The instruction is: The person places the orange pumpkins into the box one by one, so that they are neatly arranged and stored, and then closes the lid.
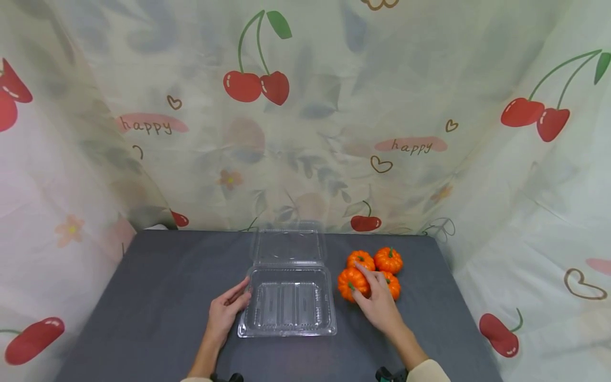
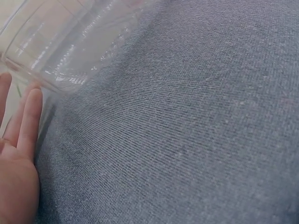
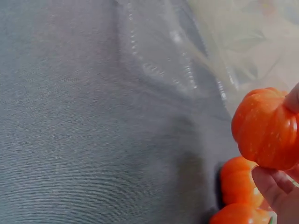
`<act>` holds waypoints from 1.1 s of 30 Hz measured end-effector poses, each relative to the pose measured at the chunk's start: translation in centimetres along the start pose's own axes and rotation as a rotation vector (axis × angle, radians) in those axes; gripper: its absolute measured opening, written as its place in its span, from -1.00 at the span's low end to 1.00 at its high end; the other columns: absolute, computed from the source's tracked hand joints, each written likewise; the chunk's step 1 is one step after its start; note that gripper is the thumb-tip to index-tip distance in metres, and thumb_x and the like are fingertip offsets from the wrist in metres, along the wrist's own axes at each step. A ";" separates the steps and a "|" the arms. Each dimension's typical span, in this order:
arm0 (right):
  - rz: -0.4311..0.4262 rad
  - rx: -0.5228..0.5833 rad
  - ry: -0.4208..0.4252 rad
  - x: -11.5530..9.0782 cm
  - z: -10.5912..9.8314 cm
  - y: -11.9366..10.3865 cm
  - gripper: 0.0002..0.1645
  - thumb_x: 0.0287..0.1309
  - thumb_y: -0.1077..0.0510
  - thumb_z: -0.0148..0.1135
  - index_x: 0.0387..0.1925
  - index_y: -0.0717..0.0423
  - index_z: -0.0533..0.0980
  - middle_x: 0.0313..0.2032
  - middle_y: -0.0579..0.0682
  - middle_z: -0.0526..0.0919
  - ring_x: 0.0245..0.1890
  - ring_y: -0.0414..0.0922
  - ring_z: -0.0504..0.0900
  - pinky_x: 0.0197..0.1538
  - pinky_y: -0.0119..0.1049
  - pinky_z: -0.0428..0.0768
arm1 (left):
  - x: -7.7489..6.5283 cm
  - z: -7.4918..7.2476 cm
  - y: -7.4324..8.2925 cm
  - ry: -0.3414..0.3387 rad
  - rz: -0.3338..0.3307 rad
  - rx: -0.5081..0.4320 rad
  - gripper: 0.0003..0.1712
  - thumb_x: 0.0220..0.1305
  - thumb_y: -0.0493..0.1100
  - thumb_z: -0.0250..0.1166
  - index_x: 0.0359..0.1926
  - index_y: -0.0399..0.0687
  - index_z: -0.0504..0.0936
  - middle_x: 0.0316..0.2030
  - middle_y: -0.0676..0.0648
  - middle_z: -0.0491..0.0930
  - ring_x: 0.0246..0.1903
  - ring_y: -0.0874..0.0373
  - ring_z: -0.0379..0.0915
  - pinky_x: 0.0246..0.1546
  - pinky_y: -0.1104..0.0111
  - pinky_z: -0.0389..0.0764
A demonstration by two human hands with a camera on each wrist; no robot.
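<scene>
A clear plastic clamshell container [image 1: 286,333] lies on the table with its lid [image 1: 288,246] folded back. My left hand [image 1: 225,313] is at its left rim. In the left wrist view, the straight fingers [image 2: 31,121] reach up to the container's edge [image 2: 70,51]. To the container's right, my right hand [image 1: 379,307] pinches a small orange pumpkin [image 1: 350,281] between thumb and fingers. The right wrist view shows this ribbed pumpkin [image 3: 262,128] raised above others. The container's tray holds nothing.
Behind and beside the held pumpkin are three more: one at the back left [image 1: 360,259], one at the back right [image 1: 389,260], and one partly behind my hand [image 1: 393,286]. A dark grey cloth [image 1: 167,297] covers the table. Cherry-printed curtains [image 1: 305,132] surround it.
</scene>
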State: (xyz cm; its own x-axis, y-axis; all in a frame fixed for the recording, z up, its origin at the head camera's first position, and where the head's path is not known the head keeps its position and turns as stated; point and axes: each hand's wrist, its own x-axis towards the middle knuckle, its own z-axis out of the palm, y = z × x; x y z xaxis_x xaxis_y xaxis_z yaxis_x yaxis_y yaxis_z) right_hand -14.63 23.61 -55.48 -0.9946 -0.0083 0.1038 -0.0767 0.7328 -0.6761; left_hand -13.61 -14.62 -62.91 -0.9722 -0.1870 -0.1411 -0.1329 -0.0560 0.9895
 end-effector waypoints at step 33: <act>-0.383 0.025 0.052 2.2 0.9 -4.5 -0.29 0.13 0.06 0.53 0.33 -0.07 0.51 0.11 -0.06 0.66 -0.05 -0.18 0.60 -0.04 -0.25 0.70 | -0.1 0.1 0.2 0.008 -0.020 0.010 -0.48 0.25 -0.20 0.46 0.24 -0.07 0.65 0.21 -0.18 0.64 -0.12 0.49 0.68 -0.18 0.56 0.70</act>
State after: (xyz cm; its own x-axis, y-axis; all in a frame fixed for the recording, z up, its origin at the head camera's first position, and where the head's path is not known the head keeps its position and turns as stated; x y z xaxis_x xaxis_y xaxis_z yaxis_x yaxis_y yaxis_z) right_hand -16.55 19.64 -52.84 -0.8888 -0.2433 0.3883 -0.4440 0.6666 -0.5987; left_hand -13.59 -14.50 -62.74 -0.9677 -0.1938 -0.1614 -0.1546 -0.0498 0.9867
